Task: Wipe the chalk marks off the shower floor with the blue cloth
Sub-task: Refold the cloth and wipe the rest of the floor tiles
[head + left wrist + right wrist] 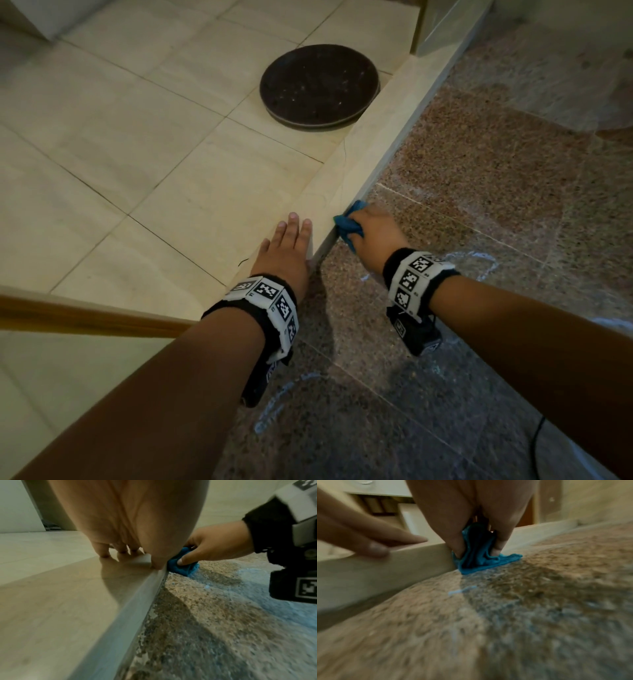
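Seen from the head camera, a person reaches both bare forearms forward over a bathroom floor. A raised cream stone curb [359,178] runs diagonally from 7 o'clock to 1 o'clock, dividing pale beige floor tiles [120,137] on the left from the speckled brown granite shower floor [479,192] on the right.

The right hand [375,233] has its grip closed around a bunched blue cloth [349,226], thumb and fingers curled over it. The cloth is pressed onto the shower floor, tight against the inner face of the curb; in the right wrist view one flat corner of it [510,559] spreads out on the granite.

The left hand [284,253] lies flat on top of the curb at its near end, fingers straight and released, just beside the cloth hand with only the curb's edge between them.

Pale blue chalk marks [476,263] curve across the granite near the right wrist, with more at 6 o'clock [274,407] under the left forearm, and hazy smears farther out toward 2 o'clock.

At 12 o'clock a round dark brown disc [318,85] lies on the beige tiles, touching the curb's outer side. A wooden strip [85,318] crosses at 8 o'clock. A thin black cable [536,442] lies at 5 o'clock. Both wrists wear black bands with square black-and-white markers [270,301].
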`<state>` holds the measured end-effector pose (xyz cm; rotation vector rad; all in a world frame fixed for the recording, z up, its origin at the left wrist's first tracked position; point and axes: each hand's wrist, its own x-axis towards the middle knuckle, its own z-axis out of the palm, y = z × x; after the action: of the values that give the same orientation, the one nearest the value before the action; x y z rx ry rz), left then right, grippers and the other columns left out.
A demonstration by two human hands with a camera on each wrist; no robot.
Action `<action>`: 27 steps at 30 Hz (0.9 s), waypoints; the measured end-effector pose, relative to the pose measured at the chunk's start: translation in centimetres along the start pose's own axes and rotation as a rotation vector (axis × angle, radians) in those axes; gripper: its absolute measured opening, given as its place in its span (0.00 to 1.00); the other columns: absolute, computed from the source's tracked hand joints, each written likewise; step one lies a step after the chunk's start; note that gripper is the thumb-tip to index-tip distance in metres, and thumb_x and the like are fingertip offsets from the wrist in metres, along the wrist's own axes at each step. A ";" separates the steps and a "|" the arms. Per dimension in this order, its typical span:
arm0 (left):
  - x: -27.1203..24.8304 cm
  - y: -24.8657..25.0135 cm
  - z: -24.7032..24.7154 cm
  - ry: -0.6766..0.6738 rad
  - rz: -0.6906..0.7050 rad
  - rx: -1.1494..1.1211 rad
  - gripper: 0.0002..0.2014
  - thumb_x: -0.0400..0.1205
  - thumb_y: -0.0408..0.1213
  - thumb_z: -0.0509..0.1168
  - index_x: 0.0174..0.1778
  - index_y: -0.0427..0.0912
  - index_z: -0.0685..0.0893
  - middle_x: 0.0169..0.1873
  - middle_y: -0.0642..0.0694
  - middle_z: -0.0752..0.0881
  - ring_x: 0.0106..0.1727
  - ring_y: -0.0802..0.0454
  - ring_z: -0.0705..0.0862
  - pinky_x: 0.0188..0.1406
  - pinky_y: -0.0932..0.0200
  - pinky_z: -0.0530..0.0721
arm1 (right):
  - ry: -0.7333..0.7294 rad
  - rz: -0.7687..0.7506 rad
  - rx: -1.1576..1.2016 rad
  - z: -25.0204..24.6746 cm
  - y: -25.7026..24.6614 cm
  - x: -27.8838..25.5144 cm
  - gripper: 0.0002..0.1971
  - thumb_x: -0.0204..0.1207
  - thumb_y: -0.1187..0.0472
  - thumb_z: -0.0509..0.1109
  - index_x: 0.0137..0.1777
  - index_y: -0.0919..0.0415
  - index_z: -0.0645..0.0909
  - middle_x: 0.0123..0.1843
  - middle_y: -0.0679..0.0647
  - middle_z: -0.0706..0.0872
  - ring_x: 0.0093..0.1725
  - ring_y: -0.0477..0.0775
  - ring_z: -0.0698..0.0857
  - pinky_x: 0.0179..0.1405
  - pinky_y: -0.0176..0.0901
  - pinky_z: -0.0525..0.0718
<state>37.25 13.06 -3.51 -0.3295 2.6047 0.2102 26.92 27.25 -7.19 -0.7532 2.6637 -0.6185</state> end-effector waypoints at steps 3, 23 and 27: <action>-0.1 0.0 0.1 0.013 -0.008 0.001 0.33 0.90 0.39 0.50 0.84 0.45 0.34 0.84 0.45 0.34 0.85 0.46 0.39 0.82 0.49 0.48 | -0.092 -0.184 -0.145 0.8 -0.7 -1.9 0.19 0.78 0.66 0.62 0.69 0.61 0.76 0.68 0.60 0.73 0.68 0.65 0.70 0.70 0.52 0.69; -0.2 -0.1 0.0 0.003 0.007 0.032 0.34 0.90 0.39 0.50 0.84 0.45 0.33 0.84 0.45 0.33 0.85 0.46 0.38 0.83 0.50 0.47 | -0.131 -0.147 -0.248 1.2 -0.4 -2.5 0.20 0.86 0.52 0.52 0.75 0.56 0.71 0.76 0.58 0.68 0.72 0.65 0.64 0.72 0.53 0.60; -0.2 -0.4 -0.2 -0.021 0.015 0.033 0.34 0.90 0.40 0.50 0.84 0.45 0.33 0.83 0.44 0.32 0.85 0.46 0.37 0.84 0.51 0.46 | -0.134 -0.253 -0.099 0.9 -0.6 -3.3 0.17 0.79 0.56 0.65 0.67 0.55 0.77 0.67 0.56 0.76 0.66 0.63 0.70 0.69 0.50 0.66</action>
<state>37.45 12.70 -3.30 -0.2951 2.5872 0.1741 30.20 28.33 -7.17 -1.1297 2.5114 -0.4789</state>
